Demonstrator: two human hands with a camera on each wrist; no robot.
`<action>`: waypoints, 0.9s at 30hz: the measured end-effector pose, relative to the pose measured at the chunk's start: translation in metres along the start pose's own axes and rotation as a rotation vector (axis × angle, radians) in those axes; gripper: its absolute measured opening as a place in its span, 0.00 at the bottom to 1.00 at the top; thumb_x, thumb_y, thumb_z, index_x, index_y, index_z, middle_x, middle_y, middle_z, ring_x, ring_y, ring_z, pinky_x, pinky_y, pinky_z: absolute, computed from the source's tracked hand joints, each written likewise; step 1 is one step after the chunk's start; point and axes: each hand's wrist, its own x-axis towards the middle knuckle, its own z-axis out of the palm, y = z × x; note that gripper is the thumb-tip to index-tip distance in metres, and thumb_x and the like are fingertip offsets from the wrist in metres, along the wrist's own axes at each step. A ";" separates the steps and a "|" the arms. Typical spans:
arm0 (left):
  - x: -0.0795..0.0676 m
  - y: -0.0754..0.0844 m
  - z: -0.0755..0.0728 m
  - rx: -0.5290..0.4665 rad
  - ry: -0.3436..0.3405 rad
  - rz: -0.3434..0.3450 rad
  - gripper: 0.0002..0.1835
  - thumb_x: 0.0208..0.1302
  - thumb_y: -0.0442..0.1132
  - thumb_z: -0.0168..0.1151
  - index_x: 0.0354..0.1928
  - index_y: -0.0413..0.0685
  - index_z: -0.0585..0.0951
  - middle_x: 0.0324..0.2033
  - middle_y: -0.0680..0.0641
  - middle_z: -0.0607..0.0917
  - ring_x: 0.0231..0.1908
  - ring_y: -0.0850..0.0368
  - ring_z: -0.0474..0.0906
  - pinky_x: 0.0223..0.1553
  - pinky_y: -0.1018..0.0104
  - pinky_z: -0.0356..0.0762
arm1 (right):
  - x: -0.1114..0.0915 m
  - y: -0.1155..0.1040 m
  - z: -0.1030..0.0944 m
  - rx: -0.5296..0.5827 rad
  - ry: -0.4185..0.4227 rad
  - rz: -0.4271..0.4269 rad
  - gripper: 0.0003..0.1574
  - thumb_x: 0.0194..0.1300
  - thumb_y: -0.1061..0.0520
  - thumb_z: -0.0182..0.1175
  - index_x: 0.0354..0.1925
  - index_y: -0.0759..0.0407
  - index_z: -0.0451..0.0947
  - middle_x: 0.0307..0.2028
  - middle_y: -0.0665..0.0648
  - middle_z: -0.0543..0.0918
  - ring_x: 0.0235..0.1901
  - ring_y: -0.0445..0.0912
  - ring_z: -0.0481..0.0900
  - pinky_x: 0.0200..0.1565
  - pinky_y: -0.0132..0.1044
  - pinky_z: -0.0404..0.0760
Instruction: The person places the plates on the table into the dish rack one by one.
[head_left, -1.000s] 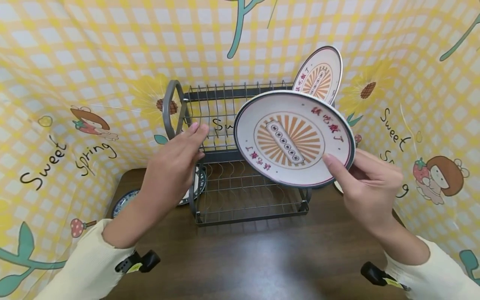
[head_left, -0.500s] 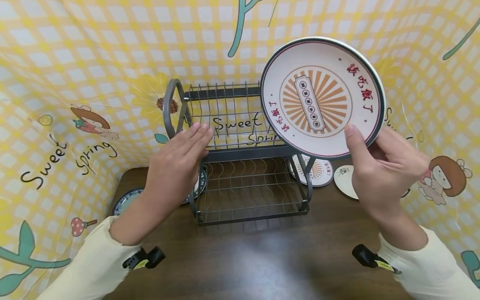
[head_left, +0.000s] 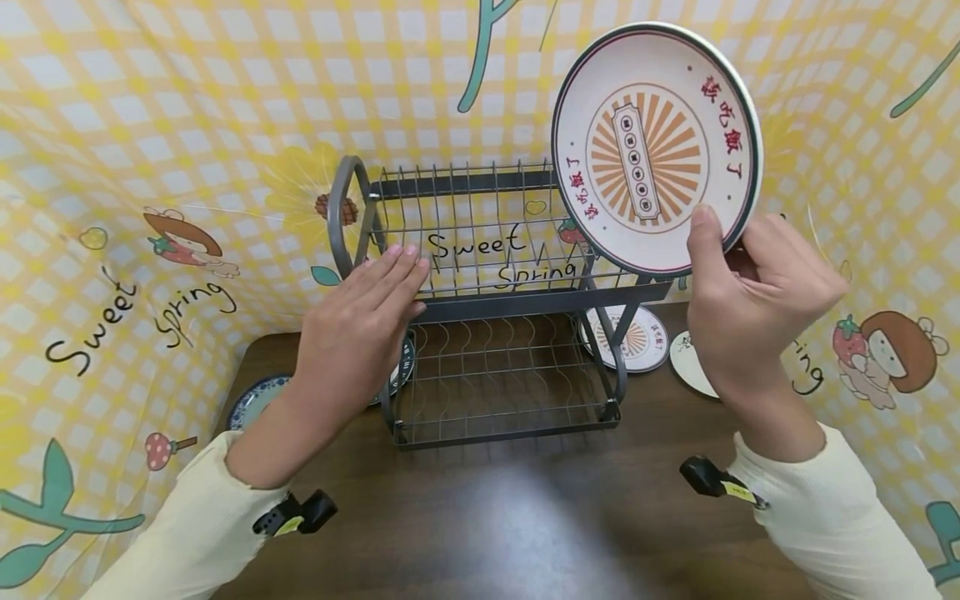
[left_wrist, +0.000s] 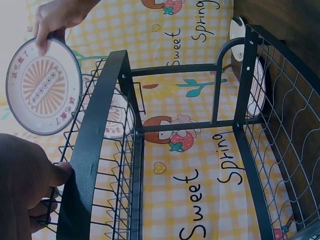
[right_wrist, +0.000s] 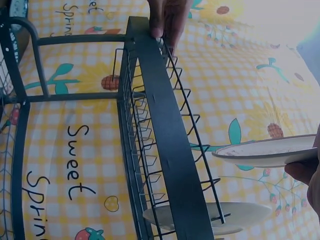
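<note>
Across the brown surface [head_left: 487, 517] in front of me stands a grey dish rack [head_left: 510, 305], its long axis running left to right. My printed plate [head_left: 657, 150] is held up over the rack's right end, tilted near upright, face toward me; being round, it shows a long axis only in its printed strip, leaning from upper left to lower right. A second plate [right_wrist: 240, 217] stands in the upper tier — hidden in the head view, visible to both wrists. My right hand [head_left: 757, 300] pinches the lower right rim, thumb in front, other fingers mostly hidden behind. My left hand [head_left: 360, 321] grips the rack's upper left end, fingers together, thumb close beneath. A pale dish [head_left: 693, 371] at right is partly covered.
</note>
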 end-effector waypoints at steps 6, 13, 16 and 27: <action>-0.002 -0.001 0.000 0.006 -0.026 0.002 0.27 0.62 0.40 0.66 0.63 0.46 0.74 0.60 0.44 0.77 0.61 0.50 0.74 0.63 0.53 0.73 | 0.004 0.006 0.012 -0.033 -0.010 -0.023 0.15 0.57 0.57 0.64 0.21 0.68 0.85 0.12 0.65 0.69 0.20 0.35 0.61 0.25 0.22 0.57; -0.003 -0.002 0.000 0.000 -0.031 -0.001 0.27 0.63 0.39 0.65 0.64 0.47 0.73 0.61 0.45 0.76 0.62 0.50 0.74 0.63 0.54 0.72 | 0.004 0.011 0.024 -0.098 -0.045 -0.047 0.11 0.59 0.58 0.62 0.26 0.63 0.88 0.14 0.65 0.75 0.20 0.37 0.61 0.26 0.22 0.57; -0.003 -0.002 -0.001 0.001 -0.035 -0.004 0.27 0.63 0.39 0.64 0.64 0.47 0.74 0.61 0.45 0.76 0.62 0.50 0.73 0.64 0.54 0.72 | 0.003 0.013 0.029 -0.127 -0.081 -0.043 0.13 0.59 0.59 0.61 0.24 0.67 0.86 0.14 0.65 0.75 0.20 0.39 0.60 0.26 0.22 0.55; -0.001 -0.002 -0.001 -0.001 -0.031 -0.009 0.26 0.63 0.39 0.64 0.64 0.47 0.74 0.61 0.45 0.77 0.61 0.51 0.74 0.63 0.54 0.73 | -0.002 0.019 0.047 -0.249 -0.204 -0.078 0.19 0.60 0.63 0.57 0.13 0.68 0.71 0.12 0.62 0.70 0.17 0.47 0.61 0.24 0.24 0.51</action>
